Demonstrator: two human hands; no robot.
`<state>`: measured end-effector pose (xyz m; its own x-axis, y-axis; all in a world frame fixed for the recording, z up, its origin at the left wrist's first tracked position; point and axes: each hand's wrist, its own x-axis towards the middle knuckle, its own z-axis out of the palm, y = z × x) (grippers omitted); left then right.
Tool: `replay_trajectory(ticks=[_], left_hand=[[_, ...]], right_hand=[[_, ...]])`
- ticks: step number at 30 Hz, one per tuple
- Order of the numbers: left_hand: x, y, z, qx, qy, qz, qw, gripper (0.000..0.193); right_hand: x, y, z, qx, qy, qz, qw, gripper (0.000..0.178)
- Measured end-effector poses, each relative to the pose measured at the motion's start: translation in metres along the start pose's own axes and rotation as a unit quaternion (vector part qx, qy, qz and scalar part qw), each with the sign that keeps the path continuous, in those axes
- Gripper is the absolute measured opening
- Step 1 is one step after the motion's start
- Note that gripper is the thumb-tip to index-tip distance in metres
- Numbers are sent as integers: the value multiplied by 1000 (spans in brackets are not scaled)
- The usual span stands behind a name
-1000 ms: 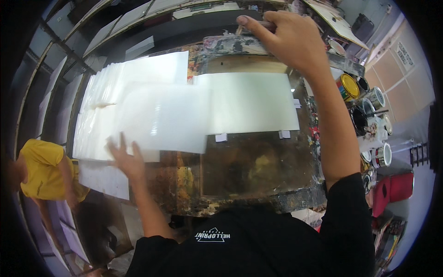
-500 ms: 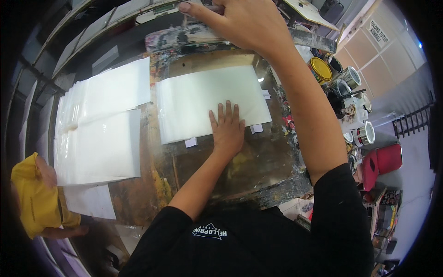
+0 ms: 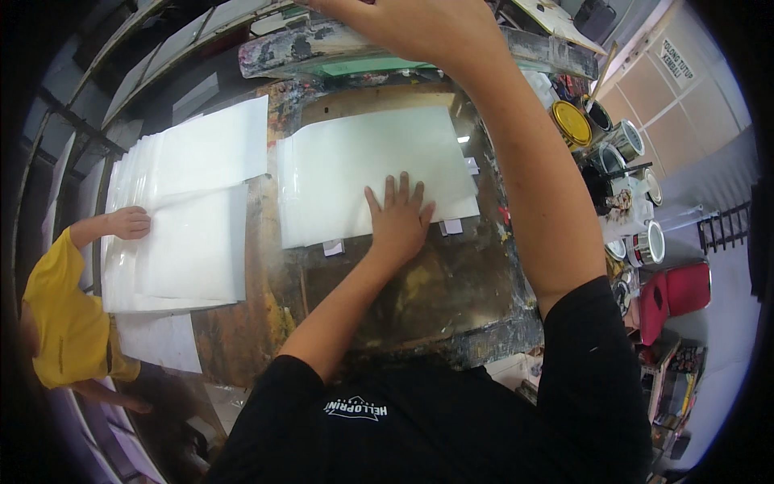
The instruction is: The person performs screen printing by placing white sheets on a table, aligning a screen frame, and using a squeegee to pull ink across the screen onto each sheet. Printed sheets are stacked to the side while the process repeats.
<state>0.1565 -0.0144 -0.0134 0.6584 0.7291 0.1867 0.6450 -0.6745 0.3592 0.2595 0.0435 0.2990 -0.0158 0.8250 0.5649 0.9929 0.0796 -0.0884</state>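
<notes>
My left hand (image 3: 399,219) lies flat, fingers spread, on a white translucent sheet (image 3: 347,161) with a clear left edge. That sheet rests on the stained brown work board (image 3: 411,298), and small folded white tabs (image 3: 333,247) sit along its edges. Over the far side my right hand (image 3: 419,24) is raised beside a paint-crusted frame (image 3: 282,50) with a green strip showing under its bar. The top of the picture cuts off most of that hand's fingers, so its grip is hidden.
White clear-edged sheets (image 3: 201,145) lie in overlapping stacks on the left. A co-worker in a yellow shirt (image 3: 68,315) rests a hand (image 3: 127,223) on them. Paint cans (image 3: 571,123) line the right side, with a red chair (image 3: 676,294) beyond. Racks stand at the far left.
My right hand has shifted up and left, partly out of the picture. More green shows under the frame's bar. The co-worker's hand has reached onto the stacked sheets. My left hand stays on its sheet.
</notes>
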Motion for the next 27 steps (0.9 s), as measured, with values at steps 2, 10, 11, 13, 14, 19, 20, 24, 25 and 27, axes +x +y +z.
replay_trajectory(ticks=[2,10,11,13,14,19,20,24,25,27], left_hand=[[-12,-4,21,53,56,41,996,56],[-16,0,20,11,35,41,998,59],[-18,0,21,3,38,39,998,60],[-21,2,20,-6,40,36,999,61],[-22,4,19,-8,37,34,999,61],[-28,-1,-21,-67,156,43,985,65],[-26,-5,-36,-148,163,8,975,70],[-25,-30,-132,-518,248,-107,812,108],[-29,-35,-155,-592,204,-92,774,119],[-42,-31,-199,-606,98,-116,781,133]], right_hand=[[2,-5,-9,14,-33,10,999,94],[-4,5,-1,17,8,-11,1000,94],[-2,-2,-5,9,-22,24,999,93],[1,-13,-10,-4,-47,60,997,91],[1,-15,-10,-9,-43,63,997,91],[-2,-5,-1,-4,-18,38,999,88],[-6,-2,-1,9,-10,27,1000,88],[-54,-11,19,15,14,-15,1000,71],[-76,-7,32,-12,23,-27,999,70],[-114,-9,50,-31,-9,-45,998,60]])
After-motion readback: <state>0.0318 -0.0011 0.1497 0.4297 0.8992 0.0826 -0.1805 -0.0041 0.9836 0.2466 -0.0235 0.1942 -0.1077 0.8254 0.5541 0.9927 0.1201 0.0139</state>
